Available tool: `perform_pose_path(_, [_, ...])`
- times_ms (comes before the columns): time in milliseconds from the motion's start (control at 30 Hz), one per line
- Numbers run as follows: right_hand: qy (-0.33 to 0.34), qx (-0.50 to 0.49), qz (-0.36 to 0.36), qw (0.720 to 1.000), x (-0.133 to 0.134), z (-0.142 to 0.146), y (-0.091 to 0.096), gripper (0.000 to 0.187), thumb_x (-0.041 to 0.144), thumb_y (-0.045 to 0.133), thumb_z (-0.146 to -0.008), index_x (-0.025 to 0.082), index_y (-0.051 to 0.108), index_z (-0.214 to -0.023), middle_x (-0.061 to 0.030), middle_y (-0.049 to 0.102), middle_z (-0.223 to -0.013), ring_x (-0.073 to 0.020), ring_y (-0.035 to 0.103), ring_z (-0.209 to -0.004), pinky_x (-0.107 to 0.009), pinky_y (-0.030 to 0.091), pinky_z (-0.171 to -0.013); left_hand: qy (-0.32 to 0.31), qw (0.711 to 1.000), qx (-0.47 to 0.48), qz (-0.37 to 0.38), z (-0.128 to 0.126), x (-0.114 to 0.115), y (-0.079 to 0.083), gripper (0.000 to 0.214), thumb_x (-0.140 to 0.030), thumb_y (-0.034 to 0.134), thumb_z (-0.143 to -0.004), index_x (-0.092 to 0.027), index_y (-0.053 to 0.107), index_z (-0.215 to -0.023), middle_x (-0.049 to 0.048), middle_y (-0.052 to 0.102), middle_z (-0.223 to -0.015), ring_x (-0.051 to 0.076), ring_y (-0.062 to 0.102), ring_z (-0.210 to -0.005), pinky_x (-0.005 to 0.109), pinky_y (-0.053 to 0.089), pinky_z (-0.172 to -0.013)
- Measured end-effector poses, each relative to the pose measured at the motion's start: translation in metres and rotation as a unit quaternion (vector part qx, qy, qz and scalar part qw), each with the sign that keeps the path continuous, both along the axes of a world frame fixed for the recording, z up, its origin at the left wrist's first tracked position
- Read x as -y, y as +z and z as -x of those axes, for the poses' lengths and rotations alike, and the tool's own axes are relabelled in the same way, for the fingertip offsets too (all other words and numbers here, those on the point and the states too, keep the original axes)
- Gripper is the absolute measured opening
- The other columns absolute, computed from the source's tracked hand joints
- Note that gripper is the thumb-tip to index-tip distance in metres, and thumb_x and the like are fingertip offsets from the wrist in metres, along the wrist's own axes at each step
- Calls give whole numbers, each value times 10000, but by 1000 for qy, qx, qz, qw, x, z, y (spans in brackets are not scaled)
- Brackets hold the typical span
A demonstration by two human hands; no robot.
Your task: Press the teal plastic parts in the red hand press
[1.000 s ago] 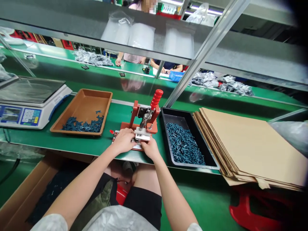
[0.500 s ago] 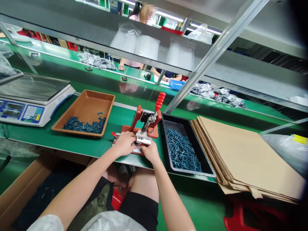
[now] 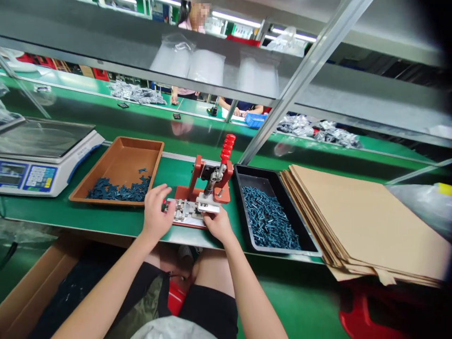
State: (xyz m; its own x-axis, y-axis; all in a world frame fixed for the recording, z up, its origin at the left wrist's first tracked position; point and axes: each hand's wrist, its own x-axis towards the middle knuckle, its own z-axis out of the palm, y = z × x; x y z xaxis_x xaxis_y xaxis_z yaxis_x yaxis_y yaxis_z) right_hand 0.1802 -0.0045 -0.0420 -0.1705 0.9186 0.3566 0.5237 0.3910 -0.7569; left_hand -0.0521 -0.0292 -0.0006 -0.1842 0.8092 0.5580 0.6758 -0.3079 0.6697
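Observation:
A small red hand press with a red-handled lever stands at the front of the green bench, its metal fixture plate lying in front of it. My left hand hovers just left of the plate, fingers loosely curled, and I cannot make out anything in it. My right hand rests at the plate's front right corner, fingertips pinched against the fixture under the press head. A brown tray of dark blue parts sits to the left, and a black tray of similar parts to the right.
A weighing scale sits at far left. Stacked brown cardboard sheets lie at the right. A conveyor belt runs behind, with bagged parts and other people's hands beyond. An open cardboard box stands below the bench.
My left hand has lifted off the fixture plate and moved left, uncovering the plate. The right hand stays at the plate's front right corner.

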Motion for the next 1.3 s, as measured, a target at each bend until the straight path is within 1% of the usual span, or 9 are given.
perform_pose_path(133, [-4, -2, 0, 1000, 0, 1, 3, 203, 190, 598, -808, 219, 742, -948, -78, 726, -1007, -245, 684, -916, -386, 559, -881, -67, 978, 140, 137, -11, -23, -1, 557, -485, 246, -1027, -179, 339, -1482, 177, 562, -1427, 237, 589, -1291, 413, 483, -1079])
perform_pose_path(333, [37, -55, 42, 997, -4, -4, 7, 254, 158, 573, -824, 196, 727, -1023, -69, 742, -1047, -232, 685, -975, -366, 530, -931, -147, 974, -132, 114, -37, -22, -5, 815, -629, 348, -965, -78, 237, -1555, 259, 405, -1550, 374, 396, -1451, 564, 342, -1174])
perform_pose_path(567, [76, -127, 177, 973, -17, -9, 10, 309, 134, 591, -797, 168, 726, -1073, -53, 766, -1094, -240, 700, -1027, -347, 534, -934, -168, 977, -52, 123, -20, -29, -7, 684, -589, 290, -1003, -138, 362, -1513, 197, 469, -1522, 319, 438, -1429, 537, 339, -1191])
perform_pose_path(700, [76, -158, 186, 967, -19, -6, 12, 312, 112, 607, -759, 167, 732, -1039, -30, 773, -1055, -228, 704, -1007, -334, 532, -934, -118, 991, 52, -15, -38, -38, 39, 581, -512, 415, -1004, -192, 405, -1489, 163, 433, -1547, 279, 390, -1456, 489, 277, -1234])
perform_pose_path(867, [59, -159, 183, 968, -17, -4, 15, 308, 121, 607, -759, 167, 736, -1035, -34, 774, -1046, -224, 706, -980, -329, 539, -910, -259, 947, 163, -95, -82, -48, 139, 609, -432, 510, -989, -258, 293, -1531, 139, 387, -1582, 251, 482, -1392, 435, 410, -1155])
perform_pose_path(967, [46, -136, 180, 973, -15, -5, 18, 348, 117, 624, -742, 186, 737, -1064, -26, 773, -1056, -228, 702, -998, -328, 538, -912, -295, 938, 154, -96, -98, -38, 166, 499, -401, 496, -993, -250, 402, -1460, 120, 557, -1395, 208, 634, -1141, 386, 530, -990])
perform_pose_path(1100, [61, -130, 165, 976, -12, -7, 24, 339, 82, 590, -734, 184, 747, -1018, -19, 776, -1024, -225, 707, -968, -316, 533, -891, -256, 949, 56, -175, -103, -14, 141, 202, -301, 517, -972, -216, 589, -1142, 64, 613, -1051, 198, 609, -992, 387, 528, -916])
perform_pose_path(1200, [55, -117, 147, 981, -10, -7, 26, 330, 52, 573, -721, 178, 745, -972, -16, 776, -997, -219, 706, -937, -289, 527, -851, -251, 936, 27, -246, -101, -5, 115, 286, -230, 602, -905, -230, 525, -1180, 77, 567, -1123, 228, 574, -1068, 449, 499, -973])
perform_pose_path(1300, [44, -103, 135, 984, -10, -6, 22, 358, 34, 568, -716, 188, 738, -990, -3, 774, -1005, -205, 703, -929, -267, 523, -838, -237, 936, -9, -259, -99, -11, 111, 324, -183, 572, -913, -227, 498, -1225, 86, 571, -1130, 225, 573, -1074, 434, 494, -969])
